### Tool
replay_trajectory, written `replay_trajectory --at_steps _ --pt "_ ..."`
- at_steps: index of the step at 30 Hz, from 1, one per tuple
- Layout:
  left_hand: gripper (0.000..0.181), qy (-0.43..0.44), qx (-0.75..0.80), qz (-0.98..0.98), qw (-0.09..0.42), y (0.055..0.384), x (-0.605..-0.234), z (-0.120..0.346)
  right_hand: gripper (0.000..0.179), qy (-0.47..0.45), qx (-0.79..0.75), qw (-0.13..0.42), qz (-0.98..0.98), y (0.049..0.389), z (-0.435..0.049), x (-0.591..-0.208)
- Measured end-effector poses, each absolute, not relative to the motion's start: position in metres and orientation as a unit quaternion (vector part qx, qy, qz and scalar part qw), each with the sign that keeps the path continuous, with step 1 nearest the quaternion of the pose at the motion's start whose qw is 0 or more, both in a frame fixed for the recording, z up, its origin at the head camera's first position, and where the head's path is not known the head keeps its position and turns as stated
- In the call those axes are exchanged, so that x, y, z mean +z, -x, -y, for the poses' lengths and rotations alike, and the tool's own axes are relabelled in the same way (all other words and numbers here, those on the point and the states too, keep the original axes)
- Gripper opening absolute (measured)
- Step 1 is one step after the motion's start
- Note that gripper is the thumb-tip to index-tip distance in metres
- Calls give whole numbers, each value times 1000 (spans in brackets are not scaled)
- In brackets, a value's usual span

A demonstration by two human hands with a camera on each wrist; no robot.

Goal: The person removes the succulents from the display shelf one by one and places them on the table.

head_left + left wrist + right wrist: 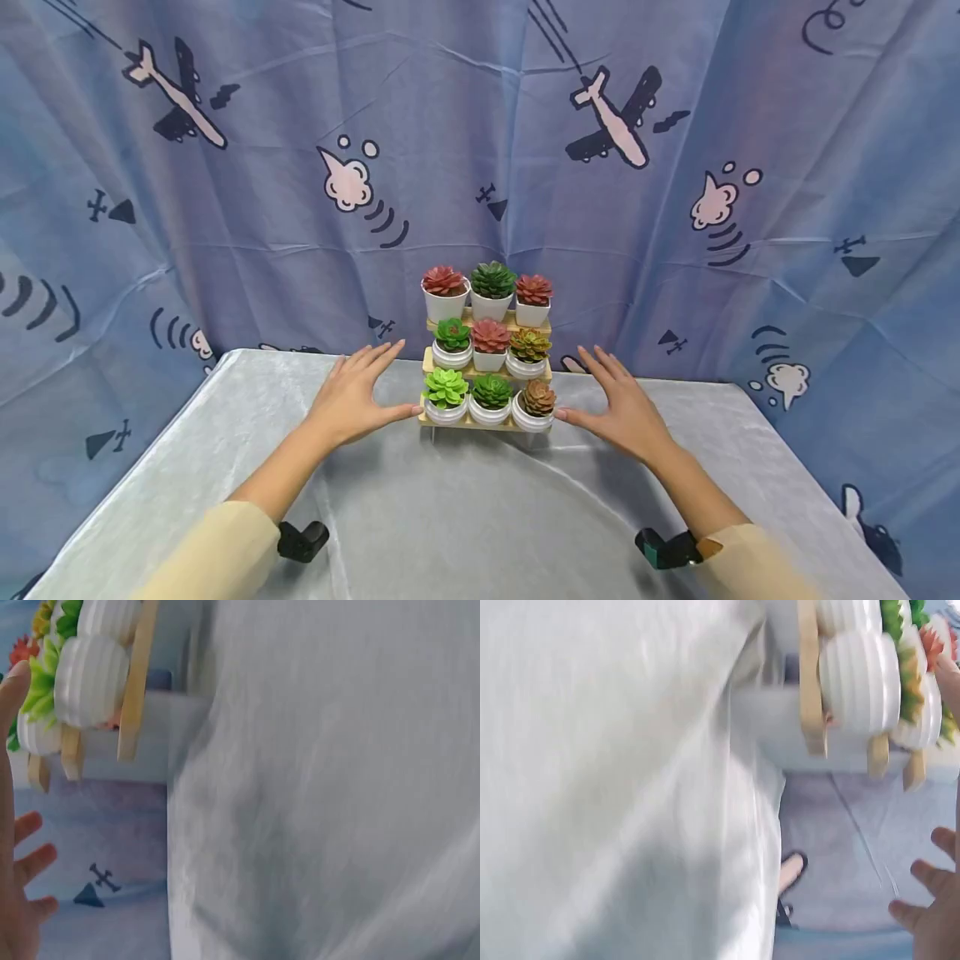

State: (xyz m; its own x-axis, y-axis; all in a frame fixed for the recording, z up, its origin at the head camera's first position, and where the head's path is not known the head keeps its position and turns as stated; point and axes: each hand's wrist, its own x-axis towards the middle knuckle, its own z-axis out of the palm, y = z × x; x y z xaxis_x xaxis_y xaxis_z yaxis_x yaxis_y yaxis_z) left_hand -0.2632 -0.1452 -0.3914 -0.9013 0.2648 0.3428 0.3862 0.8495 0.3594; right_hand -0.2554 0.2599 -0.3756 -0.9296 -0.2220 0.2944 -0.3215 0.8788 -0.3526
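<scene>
A three-tier stand with pale wooden shelves point(480, 426) holds small white pots of artificial succulents at the back of the table. The front row has a bright green succulent point(446, 387), a darker green one point(492, 391) and a brown one point(537, 397). My left hand point(352, 402) is spread at the stand's left, its thumb tip by the bright green plant's pot point(90, 681). On the other side, my right hand point(624, 417) has its fingers extended, thumb close to the brown plant's pot point(859, 682). Whether either thumb touches is unclear. Neither hand grips anything.
A light grey cloth point(465, 517) covers the table, with a few creases. Right behind the stand hangs a blue curtain point(450, 100) printed with airplanes and clouds. Black wrist mounts point(302, 542) show beneath both forearms.
</scene>
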Motion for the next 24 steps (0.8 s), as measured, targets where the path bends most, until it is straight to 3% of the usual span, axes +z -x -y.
replay_trajectory --at_steps 9,18,24 --pt "91 187 -359 895 186 240 -410 119 84 -201 370 253 871 242 -224 -408" --pt "83 200 -449 848 197 243 -429 95 70 -173 488 260 815 241 -202 -430" --pt "81 185 -501 819 208 246 -437 89 70 -146 512 255 807 240 -189 -434"
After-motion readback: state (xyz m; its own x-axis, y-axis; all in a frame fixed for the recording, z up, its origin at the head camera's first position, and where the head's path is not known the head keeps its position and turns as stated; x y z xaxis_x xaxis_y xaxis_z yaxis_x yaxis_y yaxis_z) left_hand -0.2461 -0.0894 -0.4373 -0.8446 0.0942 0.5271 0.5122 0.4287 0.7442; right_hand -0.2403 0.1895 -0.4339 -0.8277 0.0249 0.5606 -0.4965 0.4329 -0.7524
